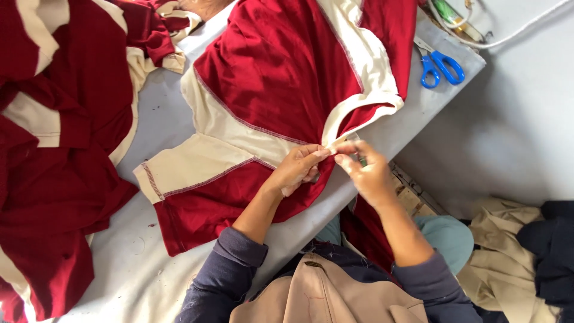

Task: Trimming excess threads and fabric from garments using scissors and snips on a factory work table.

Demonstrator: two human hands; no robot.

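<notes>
Two hands meet at the cream neckline of one red and cream garment (pixel 269 90) spread flat on the pale tabletop (pixel 149 119). The left hand (pixel 297 169) is closed in a pinch, fingertips clamped on the end of the cream neckband (pixel 359 110) where it comes to a point. The right hand (pixel 366 170) is also closed, thumb and forefinger nipping the same fabric tip just beside the left grip, with a small dark object partly hidden under its fingers; I cannot tell what it is.

To do this well, as I judge it, both grips should stay close together so the short stretch of band between them is taut, while the rest of the garment lies flat beyond the grips and does not drag over the tabletop edge under the wrists.

Counted: one garment under the hands, with part of it hanging off the edge below the right grip. One heap of similar red and cream pieces (pixel 54 149) lies well to the left of the left grip; how many are in it cannot be told. One pair of blue-handled scissors (pixel 440 66) rests far beyond the right grip, near the tabletop corner. One white cord (pixel 508 37) curves past them
</notes>
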